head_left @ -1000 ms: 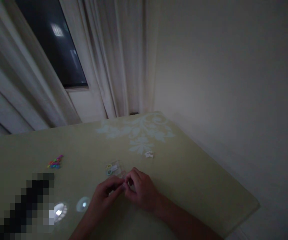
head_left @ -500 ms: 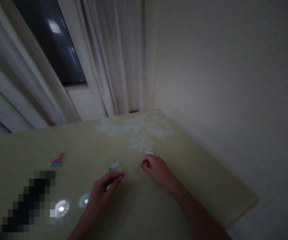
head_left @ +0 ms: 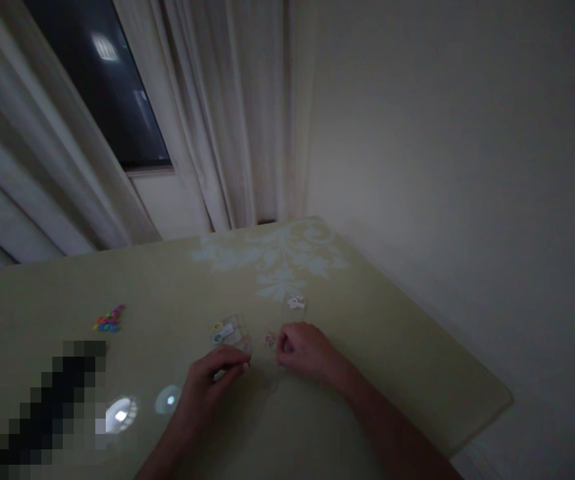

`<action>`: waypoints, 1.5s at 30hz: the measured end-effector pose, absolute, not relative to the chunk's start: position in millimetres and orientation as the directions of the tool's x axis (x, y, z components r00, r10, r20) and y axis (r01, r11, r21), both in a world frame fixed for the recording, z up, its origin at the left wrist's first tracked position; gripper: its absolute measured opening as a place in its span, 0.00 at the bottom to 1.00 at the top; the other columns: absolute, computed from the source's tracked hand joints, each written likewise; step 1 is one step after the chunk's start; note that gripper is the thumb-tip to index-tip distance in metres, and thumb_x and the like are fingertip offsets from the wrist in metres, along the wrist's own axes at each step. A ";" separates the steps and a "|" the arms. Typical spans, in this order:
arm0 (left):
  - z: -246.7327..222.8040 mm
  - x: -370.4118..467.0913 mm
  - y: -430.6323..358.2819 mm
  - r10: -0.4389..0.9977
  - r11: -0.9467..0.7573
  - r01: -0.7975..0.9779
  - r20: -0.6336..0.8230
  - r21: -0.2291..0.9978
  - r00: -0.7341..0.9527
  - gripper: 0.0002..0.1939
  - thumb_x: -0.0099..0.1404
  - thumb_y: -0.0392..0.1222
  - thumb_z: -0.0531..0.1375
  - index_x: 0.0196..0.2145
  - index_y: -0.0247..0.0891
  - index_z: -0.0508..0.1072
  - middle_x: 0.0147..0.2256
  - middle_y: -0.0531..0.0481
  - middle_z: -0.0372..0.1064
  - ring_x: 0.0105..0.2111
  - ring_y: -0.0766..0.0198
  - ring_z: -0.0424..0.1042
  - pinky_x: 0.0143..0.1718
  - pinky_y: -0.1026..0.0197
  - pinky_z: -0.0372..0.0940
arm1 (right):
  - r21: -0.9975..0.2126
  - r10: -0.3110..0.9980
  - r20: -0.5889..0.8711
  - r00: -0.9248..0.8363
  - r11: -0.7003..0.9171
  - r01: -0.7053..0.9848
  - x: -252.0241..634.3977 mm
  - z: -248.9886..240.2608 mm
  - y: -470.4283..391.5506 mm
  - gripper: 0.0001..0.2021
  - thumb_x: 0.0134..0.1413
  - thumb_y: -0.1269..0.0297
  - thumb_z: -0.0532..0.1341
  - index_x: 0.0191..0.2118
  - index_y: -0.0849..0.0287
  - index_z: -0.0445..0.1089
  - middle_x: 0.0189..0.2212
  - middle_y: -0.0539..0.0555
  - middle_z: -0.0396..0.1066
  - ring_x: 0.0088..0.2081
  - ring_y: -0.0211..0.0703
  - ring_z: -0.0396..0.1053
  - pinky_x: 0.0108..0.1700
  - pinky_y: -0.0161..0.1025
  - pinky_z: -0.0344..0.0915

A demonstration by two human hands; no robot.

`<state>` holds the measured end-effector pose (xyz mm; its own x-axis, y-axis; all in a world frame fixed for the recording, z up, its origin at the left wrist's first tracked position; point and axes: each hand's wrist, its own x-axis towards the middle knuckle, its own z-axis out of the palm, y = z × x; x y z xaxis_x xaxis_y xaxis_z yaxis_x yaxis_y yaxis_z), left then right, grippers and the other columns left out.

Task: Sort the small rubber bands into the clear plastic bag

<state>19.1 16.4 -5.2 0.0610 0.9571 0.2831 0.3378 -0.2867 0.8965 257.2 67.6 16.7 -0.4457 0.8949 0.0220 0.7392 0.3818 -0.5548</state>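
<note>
My left hand [head_left: 217,373] is closed in a pinch, with a small whitish piece [head_left: 246,367] at its fingertips, too small to name. Just beyond those fingertips lies a clear flat case [head_left: 234,322], holding a yellow ring [head_left: 217,327], a green ring [head_left: 218,339] and a white label-like piece [head_left: 227,331]. On the right, my right hand [head_left: 304,350] has its fingers curled together low over the table, and whatever is in them is hidden. Small pinkish rings [head_left: 269,339] lie right beside its fingertips, partly covered by the hand. Past the right hand sits a small white cut-out piece [head_left: 296,303].
A pile of small multicoloured pieces [head_left: 108,320] is on the left of the glossy table [head_left: 167,287]. A blurred-out dark shape [head_left: 47,413] covers the lower left. Curtains [head_left: 237,133] and a wall [head_left: 442,167] border the table.
My right hand has moved down toward me, from near the white piece to over the small rings. My left hand keeps its pinch and has hardly moved.
</note>
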 end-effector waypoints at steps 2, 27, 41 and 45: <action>-5.7 23.7 13.4 0.973 -0.231 0.321 0.216 0.918 0.083 0.09 0.63 0.47 0.68 0.37 0.42 0.86 0.34 0.45 0.83 0.34 0.55 0.82 0.36 0.59 0.75 | -0.627 0.893 0.114 -0.435 0.405 0.666 247.8 16.4 64.9 0.02 0.54 0.70 0.66 0.35 0.58 0.75 0.28 0.48 0.72 0.30 0.38 0.66 0.34 0.34 0.56; -5.4 25.1 11.6 0.954 -0.299 0.342 0.269 0.891 0.135 0.16 0.74 0.52 0.59 0.46 0.43 0.84 0.41 0.43 0.79 0.38 0.56 0.78 0.40 0.58 0.73 | -0.563 0.944 -0.013 -0.330 0.266 0.783 250.4 2.0 75.7 0.06 0.61 0.62 0.66 0.35 0.58 0.77 0.31 0.53 0.78 0.31 0.41 0.71 0.33 0.36 0.55; -10.7 21.7 12.5 0.946 -0.323 0.373 0.313 0.870 0.088 0.09 0.69 0.45 0.64 0.41 0.45 0.85 0.39 0.47 0.84 0.39 0.56 0.82 0.41 0.60 0.74 | -0.537 0.951 0.026 -0.308 0.273 0.798 252.7 -0.8 76.1 0.08 0.62 0.59 0.67 0.40 0.58 0.75 0.36 0.54 0.78 0.36 0.43 0.73 0.35 0.36 0.57; -9.3 23.0 14.1 0.928 -0.373 0.339 0.352 0.864 0.126 0.10 0.70 0.43 0.63 0.42 0.46 0.85 0.39 0.47 0.84 0.39 0.57 0.82 0.42 0.61 0.74 | -0.564 0.940 -0.029 -0.339 0.265 0.782 252.9 -0.4 77.7 0.06 0.64 0.62 0.65 0.39 0.58 0.76 0.36 0.53 0.79 0.36 0.42 0.74 0.36 0.35 0.57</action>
<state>23.0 14.1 -9.3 0.1256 0.9277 0.3516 0.3389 -0.3732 0.8636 252.9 77.7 -0.4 -0.3388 0.9404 -0.0288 0.7823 0.2645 -0.5640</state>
